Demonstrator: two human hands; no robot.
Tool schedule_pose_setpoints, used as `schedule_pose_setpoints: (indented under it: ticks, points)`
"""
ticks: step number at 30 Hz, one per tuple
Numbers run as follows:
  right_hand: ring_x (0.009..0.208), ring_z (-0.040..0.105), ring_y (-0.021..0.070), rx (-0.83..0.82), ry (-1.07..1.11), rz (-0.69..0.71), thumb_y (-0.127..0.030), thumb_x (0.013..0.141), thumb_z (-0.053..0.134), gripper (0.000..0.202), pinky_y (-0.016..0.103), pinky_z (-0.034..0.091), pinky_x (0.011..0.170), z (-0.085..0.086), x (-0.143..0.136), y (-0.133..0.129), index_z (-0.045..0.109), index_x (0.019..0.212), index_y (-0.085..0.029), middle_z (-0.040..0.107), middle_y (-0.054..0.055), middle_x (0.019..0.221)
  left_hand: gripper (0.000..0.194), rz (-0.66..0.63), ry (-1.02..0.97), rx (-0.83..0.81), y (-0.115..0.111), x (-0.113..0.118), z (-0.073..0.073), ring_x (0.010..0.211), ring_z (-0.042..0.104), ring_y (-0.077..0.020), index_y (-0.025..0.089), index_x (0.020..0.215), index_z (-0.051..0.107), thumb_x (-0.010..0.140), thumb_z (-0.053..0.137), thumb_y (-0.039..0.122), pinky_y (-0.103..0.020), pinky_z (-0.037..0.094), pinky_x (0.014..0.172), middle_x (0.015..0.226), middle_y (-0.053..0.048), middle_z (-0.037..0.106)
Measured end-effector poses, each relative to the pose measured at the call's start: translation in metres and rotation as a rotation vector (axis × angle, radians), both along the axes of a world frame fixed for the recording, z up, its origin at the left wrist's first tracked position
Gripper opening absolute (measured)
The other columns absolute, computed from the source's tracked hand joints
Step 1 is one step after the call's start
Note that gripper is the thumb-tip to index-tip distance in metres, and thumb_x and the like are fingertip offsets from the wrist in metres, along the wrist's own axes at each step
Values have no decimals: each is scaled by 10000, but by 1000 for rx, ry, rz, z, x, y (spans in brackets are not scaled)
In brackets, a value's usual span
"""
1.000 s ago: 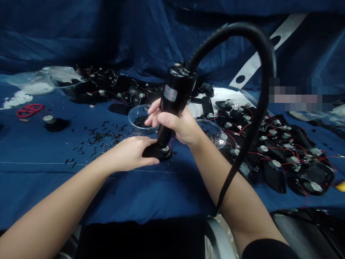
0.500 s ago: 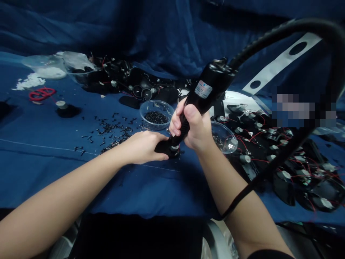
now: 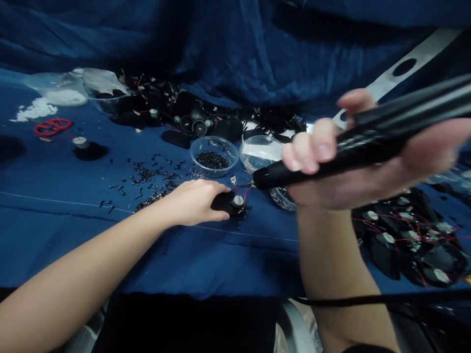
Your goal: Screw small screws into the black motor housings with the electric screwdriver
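The left hand [image 3: 196, 201] is pinching the part [image 3: 222, 202] on the cloth [image 3: 147, 267], its wires [image 3: 245, 196] looking fragile; the right hand [image 3: 355, 190] is gripping the driver [image 3: 384, 131], tip hovering nearby, probably heavy and best held by its barrel.

Mid-frame, I see the left hand [image 3: 195, 202] holding a black part [image 3: 222, 202] with a white round piece [image 3: 238, 201] on the blue-covered bench [image 3: 206, 260]. Right of centre, the right hand [image 3: 349, 190] grips a black tool [image 3: 353, 152], its thin tip [image 3: 244, 185] pointing left. Dark screws [image 3: 149, 176] lie scattered left of a clear bowl [image 3: 217, 173].
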State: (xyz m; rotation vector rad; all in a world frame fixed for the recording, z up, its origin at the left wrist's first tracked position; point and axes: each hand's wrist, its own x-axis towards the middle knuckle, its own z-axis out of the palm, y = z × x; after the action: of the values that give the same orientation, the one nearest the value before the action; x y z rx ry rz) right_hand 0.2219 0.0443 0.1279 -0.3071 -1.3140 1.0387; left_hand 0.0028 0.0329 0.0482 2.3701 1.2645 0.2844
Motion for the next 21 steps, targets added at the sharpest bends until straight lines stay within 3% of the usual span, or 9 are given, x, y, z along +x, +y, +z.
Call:
schedule_pose_setpoints:
  ticks: [3, 6, 10, 13, 17, 21]
  points:
    - [455, 444, 99, 2, 119, -221, -595, 727, 789, 365, 296, 383, 444, 0, 19, -8, 676, 893, -291, 458, -61, 585, 561, -37, 31, -54, -1, -12, 8, 1113, 735, -327, 283, 1344, 695, 808, 775, 428, -387, 559, 883, 1266, -72, 767]
    - [451, 438, 96, -18, 162, -345, -496, 756, 731, 245, 289, 386, 458, -23, 29, -5, 650, 837, -279, 444, -64, 580, 578, -96, 122, -67, -7, -19, 14, 1124, 724, -341, 275, 1348, 674, 801, 767, 435, -405, 555, 907, 1268, -87, 754]
    - [458, 478, 95, -86, 203, -342, -443, 786, 684, 206, 277, 431, 482, -52, 30, 8, 637, 847, -253, 475, -68, 576, 708, -87, 231, 69, -15, -5, 6, 1164, 698, -399, 191, 1396, 636, 792, 796, 524, -468, 543, 983, 1238, -161, 734]
    - [468, 507, 96, -115, 226, -344, -434, 785, 691, 210, 272, 448, 491, -60, 27, 13, 638, 866, -247, 502, -70, 583, 621, -68, 232, 110, -17, 10, -2, 1041, 728, -370, 202, 1307, 681, 762, 830, 462, -430, 561, 904, 1115, -135, 747]
    - [471, 514, 96, -105, 185, -359, -462, 790, 701, 246, 275, 460, 501, -63, 23, 13, 610, 893, -258, 501, -80, 592, 536, -42, 117, 46, -12, 9, -3, 970, 739, -316, 290, 1237, 683, 735, 826, 410, -373, 551, 815, 1050, -52, 759]
    - [476, 526, 101, -88, 168, -358, -481, 799, 706, 270, 279, 471, 509, -65, 22, 11, 591, 904, -260, 495, -85, 592, 558, -4, -64, -144, -3, -3, -1, 918, 738, -261, 298, 1211, 666, 711, 861, 451, -338, 544, 786, 1024, 1, 772]
